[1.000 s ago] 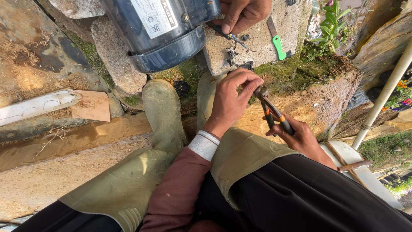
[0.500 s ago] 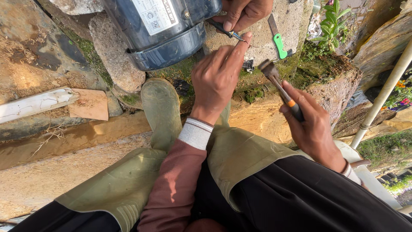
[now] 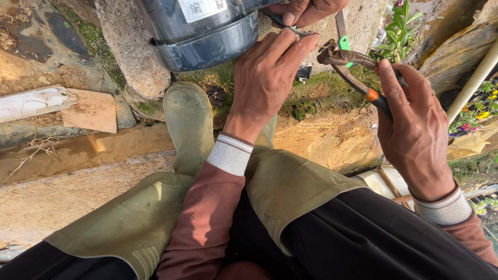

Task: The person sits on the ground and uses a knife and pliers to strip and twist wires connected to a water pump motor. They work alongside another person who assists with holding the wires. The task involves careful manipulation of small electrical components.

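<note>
Left hand (image 3: 267, 78) pinching wire end (image 3: 302, 32) at 12 o'clock by blue motor (image 3: 202, 31), right hand (image 3: 415, 129) gripping pliers (image 3: 353, 67) at 2 o'clock, joint apparently unfinished.

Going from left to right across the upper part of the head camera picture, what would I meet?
White broken pipe piece → flat brown cardboard scrap → blue-grey motor housing → left hand → pliers → right hand → white pipe.
</note>
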